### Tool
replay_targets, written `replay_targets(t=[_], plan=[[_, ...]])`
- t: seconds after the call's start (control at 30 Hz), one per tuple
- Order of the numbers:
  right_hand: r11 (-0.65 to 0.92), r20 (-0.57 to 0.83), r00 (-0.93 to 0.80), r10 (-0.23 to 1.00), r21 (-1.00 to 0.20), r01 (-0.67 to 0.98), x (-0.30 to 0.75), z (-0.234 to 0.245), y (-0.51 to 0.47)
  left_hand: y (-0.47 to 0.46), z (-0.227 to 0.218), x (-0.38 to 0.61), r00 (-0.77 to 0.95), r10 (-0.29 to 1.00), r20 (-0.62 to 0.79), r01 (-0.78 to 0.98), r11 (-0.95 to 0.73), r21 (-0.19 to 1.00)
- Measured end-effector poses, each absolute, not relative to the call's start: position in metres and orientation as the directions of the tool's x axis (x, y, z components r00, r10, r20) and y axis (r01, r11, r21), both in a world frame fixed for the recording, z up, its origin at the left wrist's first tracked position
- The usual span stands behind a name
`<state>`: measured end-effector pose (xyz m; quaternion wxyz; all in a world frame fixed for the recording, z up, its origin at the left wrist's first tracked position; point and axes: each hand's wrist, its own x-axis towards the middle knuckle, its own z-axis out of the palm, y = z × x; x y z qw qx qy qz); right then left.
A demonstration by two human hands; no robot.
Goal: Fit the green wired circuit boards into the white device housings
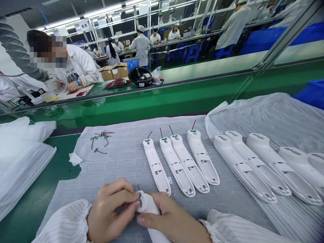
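A white plastic handle-shaped housing [149, 205] is gripped by my right hand [174, 217], whose fingers wrap round its upper part with the thumb along the near side. At its open round end sits a small green circuit board [140, 194] with a short dark wire standing up. My left hand [113, 209] pinches that board with thumb and forefinger against the end; the fingertips partly cover it. Just beyond lie several white housings [178, 165] with green boards and red wires at their far ends. Loose green boards with red wires [102, 135] lie to the left.
More white housings [243, 165], without visible boards, lie at the right on foam sheet [278, 111]. White foam bags [22, 162] are at the left. Beyond a green ledge [157, 104], a co-worker [78, 60] bends over red wires, near a black headset [140, 77].
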<state>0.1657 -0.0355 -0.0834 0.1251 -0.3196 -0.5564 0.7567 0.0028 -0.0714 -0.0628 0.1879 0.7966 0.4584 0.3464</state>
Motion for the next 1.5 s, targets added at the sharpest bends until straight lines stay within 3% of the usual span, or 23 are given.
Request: replay_targets(t=[0.07,0.17,0.27,0.4,0.6,0.8,0.9,1.07,1.27,1.5], plan=[[-0.326,-0.328,-0.778,0.536,-0.930,0.168,0.166,-0.084,-0.036,-0.069,-0.063,0.004,0.260,0.920,0.294,0.545,-0.391,0.742],[-0.310,-0.367,-0.741,0.562,-0.924,0.222,0.167,-0.084,-0.037,-0.066,-0.062,0.006,0.143,0.990,0.013,0.357,-0.064,0.932],[-0.292,-0.399,-0.712,0.578,-0.916,0.276,0.166,-0.080,-0.037,-0.065,-0.060,0.007,0.119,0.971,-0.210,0.185,0.186,0.965],[-0.236,-0.409,-0.679,0.609,-0.911,0.337,0.166,-0.077,-0.037,-0.065,-0.058,0.007,0.083,0.984,-0.161,0.308,0.128,0.943],[-0.225,-0.433,-0.622,0.652,-0.894,0.387,0.166,-0.076,-0.038,-0.060,-0.058,0.006,0.098,0.944,-0.316,0.311,0.273,0.910],[-0.201,-0.404,-0.642,0.651,-0.908,0.367,0.167,-0.074,-0.038,-0.064,-0.060,0.007,0.086,0.973,-0.215,0.383,0.167,0.909],[-0.203,-0.406,-0.647,0.645,-0.908,0.367,0.167,-0.074,-0.038,-0.064,-0.060,0.006,0.080,0.979,-0.189,0.282,0.159,0.946],[-0.212,-0.401,-0.653,0.643,-0.912,0.351,0.166,-0.075,-0.039,-0.060,-0.064,0.004,0.169,0.909,-0.382,0.094,0.371,0.924],[-0.191,-0.385,-0.652,0.654,-0.917,0.349,0.167,-0.073,-0.038,-0.061,-0.066,0.004,0.170,0.917,-0.361,0.001,0.366,0.931],[-0.225,-0.372,-0.683,0.628,-0.928,0.298,0.166,-0.074,-0.037,-0.060,-0.064,0.010,0.139,0.869,-0.475,-0.229,0.494,0.839]])
